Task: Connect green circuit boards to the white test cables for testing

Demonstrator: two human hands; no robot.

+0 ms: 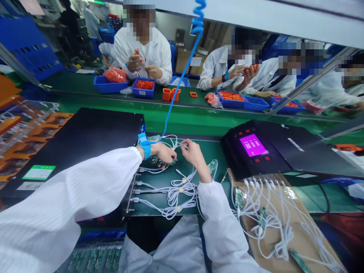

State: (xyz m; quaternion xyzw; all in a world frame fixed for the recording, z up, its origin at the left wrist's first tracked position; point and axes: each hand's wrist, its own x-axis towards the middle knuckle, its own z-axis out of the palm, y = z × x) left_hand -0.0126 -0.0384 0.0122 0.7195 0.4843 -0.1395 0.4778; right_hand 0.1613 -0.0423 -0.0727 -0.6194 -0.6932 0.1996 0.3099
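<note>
A green circuit board (170, 162) is gripped in my left hand (164, 151), which wears a blue wrist strap (145, 145). My right hand (193, 153) pinches the end of a white cable (174, 141) just to the right of it. Whether that cable touches the board cannot be made out. Behind my left wrist lies another circuit board (154, 138). One more board (212, 166) rests beside my right wrist. Bundled white cables (180, 193) run from the left black box (108, 125) across the green work surface (159, 180) below my hands.
On the right stands a black tester (280, 148) with a lit purple screen (253, 145). Cables and boards lie on cardboard (264, 242) before it. A coiled blue cord (182, 79) hangs down to my wrist. Across the bench, people in white coats handle orange parts near blue bins (143, 93).
</note>
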